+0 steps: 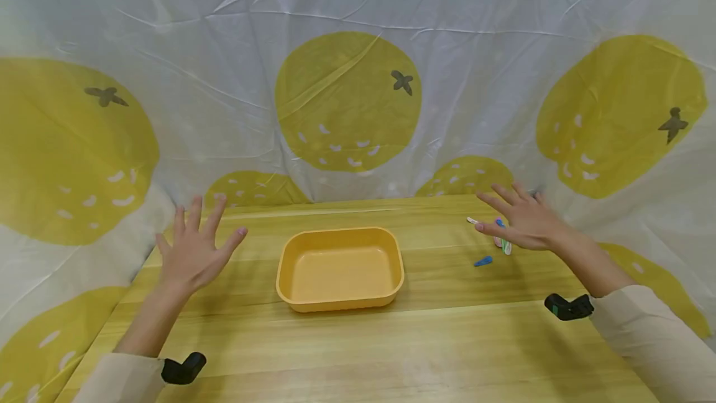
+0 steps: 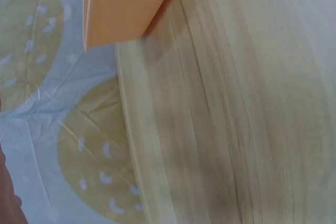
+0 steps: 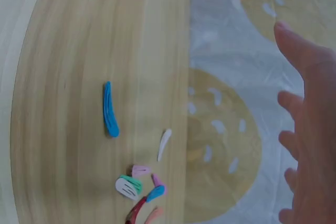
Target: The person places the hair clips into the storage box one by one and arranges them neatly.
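Over a pale, striped wooden worktop (image 1: 358,353), a person's bare left hand (image 1: 196,258) and bare right hand (image 1: 523,222) hang raised, fingers spread wide.

Between them, as I see it, sits a shallow yellow-orange rectangular tray with rounded corners (image 1: 340,275); the left hand is at its nine o'clock, the right between two and three. Near the right hand, a small cluster of white, green, pink, blue and red hair clips (image 3: 135,183) lies on the worktop. One slim white hair clip (image 3: 164,144) rests at the cluster's ten o'clock; one slim blue hair clip (image 1: 483,261) lies at the tray's three o'clock. White cloth printed with yellow fruit (image 1: 470,92) hangs at twelve.
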`<action>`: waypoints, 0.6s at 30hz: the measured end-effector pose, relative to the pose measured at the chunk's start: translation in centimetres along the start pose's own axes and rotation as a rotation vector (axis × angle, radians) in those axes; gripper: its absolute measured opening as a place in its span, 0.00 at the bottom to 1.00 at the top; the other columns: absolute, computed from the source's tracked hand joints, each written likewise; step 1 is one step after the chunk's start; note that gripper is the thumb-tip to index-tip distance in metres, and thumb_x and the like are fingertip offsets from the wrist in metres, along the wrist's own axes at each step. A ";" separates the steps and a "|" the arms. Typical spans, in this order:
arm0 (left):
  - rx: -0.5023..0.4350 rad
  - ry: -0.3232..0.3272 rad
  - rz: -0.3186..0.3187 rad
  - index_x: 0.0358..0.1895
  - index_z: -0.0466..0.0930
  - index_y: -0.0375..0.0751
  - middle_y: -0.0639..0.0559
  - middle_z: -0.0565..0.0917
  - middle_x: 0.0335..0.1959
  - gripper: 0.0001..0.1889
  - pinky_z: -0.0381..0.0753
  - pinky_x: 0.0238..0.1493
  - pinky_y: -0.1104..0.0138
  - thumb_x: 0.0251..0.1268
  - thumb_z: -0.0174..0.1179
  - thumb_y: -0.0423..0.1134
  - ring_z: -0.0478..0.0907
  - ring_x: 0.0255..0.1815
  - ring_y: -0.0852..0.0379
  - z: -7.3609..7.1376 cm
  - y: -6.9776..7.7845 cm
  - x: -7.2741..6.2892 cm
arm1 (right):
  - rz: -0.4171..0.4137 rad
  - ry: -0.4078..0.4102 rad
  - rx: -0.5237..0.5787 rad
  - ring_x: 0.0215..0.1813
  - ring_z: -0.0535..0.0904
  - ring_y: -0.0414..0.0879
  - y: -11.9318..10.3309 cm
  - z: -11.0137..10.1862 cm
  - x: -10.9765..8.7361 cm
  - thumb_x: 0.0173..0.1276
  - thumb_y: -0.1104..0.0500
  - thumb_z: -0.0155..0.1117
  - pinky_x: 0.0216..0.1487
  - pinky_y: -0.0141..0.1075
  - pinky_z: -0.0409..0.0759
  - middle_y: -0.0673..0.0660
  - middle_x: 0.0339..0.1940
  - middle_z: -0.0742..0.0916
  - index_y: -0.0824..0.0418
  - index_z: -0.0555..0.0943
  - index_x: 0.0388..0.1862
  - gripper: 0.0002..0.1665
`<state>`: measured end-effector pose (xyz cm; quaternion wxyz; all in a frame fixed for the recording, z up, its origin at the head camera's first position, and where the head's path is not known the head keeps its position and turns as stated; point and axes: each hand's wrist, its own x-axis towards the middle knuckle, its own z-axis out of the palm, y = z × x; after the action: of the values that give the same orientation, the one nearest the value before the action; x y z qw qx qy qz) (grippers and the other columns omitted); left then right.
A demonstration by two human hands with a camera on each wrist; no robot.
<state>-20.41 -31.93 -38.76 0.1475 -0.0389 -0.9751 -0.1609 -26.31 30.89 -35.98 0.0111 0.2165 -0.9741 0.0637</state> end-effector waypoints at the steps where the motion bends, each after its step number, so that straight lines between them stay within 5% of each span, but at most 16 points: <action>1: -0.018 0.000 0.005 0.86 0.42 0.55 0.34 0.35 0.84 0.44 0.30 0.54 0.14 0.76 0.47 0.68 0.29 0.79 0.22 0.1 0.2 -0.1 | -0.021 -0.007 0.022 0.78 0.42 0.81 0.2 0.1 0.0 0.76 0.31 0.54 0.64 0.81 0.45 0.70 0.82 0.58 0.54 0.61 0.84 0.47; 10: -0.256 -0.030 0.018 0.86 0.41 0.54 0.32 0.40 0.84 0.44 0.41 0.56 0.16 0.77 0.53 0.61 0.38 0.79 0.22 0.9 2.4 -1.5 | -0.104 -0.069 0.200 0.77 0.46 0.81 0.8 1.7 0.1 0.77 0.38 0.59 0.65 0.79 0.48 0.73 0.81 0.59 0.60 0.63 0.82 0.44; 18: -0.484 -0.167 0.000 0.86 0.39 0.50 0.33 0.37 0.84 0.46 0.43 0.66 0.23 0.77 0.56 0.58 0.35 0.81 0.27 1.8 3.8 -2.7 | -0.163 -0.099 0.282 0.75 0.61 0.74 1.2 3.3 0.1 0.76 0.41 0.63 0.66 0.72 0.61 0.71 0.77 0.67 0.64 0.63 0.81 0.45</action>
<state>-17.85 -27.84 -40.10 0.0527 -0.0863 -0.9169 -0.3860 -26.90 31.48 -39.40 -0.0620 0.2973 -0.9341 0.1877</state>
